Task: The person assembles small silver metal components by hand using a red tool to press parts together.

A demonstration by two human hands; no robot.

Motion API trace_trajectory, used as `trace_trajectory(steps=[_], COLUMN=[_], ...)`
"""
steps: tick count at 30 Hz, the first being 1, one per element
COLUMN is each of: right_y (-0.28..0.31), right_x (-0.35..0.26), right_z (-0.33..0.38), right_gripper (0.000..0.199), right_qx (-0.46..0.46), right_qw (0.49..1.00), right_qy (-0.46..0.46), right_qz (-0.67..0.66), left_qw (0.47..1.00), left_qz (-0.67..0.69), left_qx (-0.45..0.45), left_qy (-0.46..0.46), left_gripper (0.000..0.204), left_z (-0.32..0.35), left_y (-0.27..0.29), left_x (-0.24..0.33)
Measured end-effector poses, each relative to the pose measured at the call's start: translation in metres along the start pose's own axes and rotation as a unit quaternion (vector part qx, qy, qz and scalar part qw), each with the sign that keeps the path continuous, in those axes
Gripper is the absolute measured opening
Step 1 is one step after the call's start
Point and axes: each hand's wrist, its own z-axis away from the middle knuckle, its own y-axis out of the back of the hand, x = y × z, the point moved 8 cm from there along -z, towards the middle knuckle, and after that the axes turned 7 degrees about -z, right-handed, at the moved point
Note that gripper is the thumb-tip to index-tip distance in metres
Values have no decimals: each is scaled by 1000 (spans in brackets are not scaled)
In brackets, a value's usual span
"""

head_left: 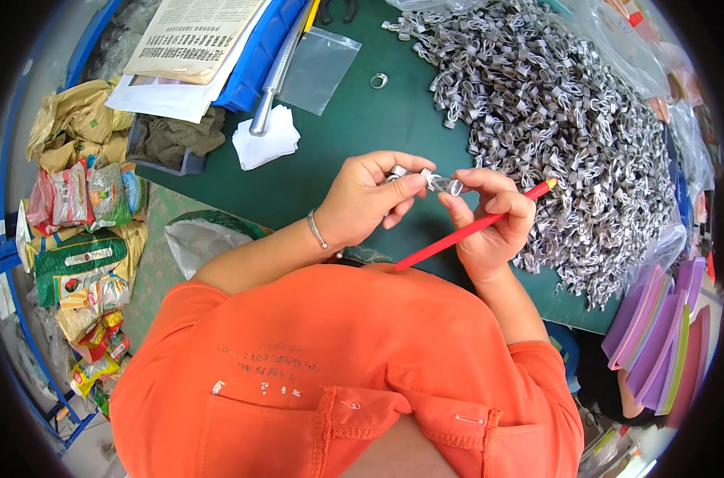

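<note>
Near the table's front edge, my left hand is closed, thumb and fingers pinching small silver metal loop pieces. The thumb and a fingertip of my right hand touch the other end of these pieces, at a rounded metal loop. Also gripped in the right hand is a red pen with a yellow tip, slanting up to the right. A large heap of similar grey metal loop pieces lies to the right of both hands. One loose ring-like metal piece rests on the green table.
Back left are a blue tray with papers, a metal-handled tool, a clear zip bag and white paper slips. Purple foam strips stand at the right. Packets fill a rack on the left.
</note>
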Motion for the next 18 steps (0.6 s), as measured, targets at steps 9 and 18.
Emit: trace_trajectory(steps=[9, 18], right_y=[-13, -14], right_x=[24, 71], right_z=[-29, -44], right_gripper=[23, 31], right_qx=[-114, -153], right_qw=[943, 846], right_qy=[15, -116], right_qz=[313, 497], left_qw=[968, 986], left_qz=[226, 142], left_qx=[11, 45], left_qy=[112, 76], left_gripper=[13, 9], left_z=[-1, -1], left_y=[13, 19], left_x=[-21, -12])
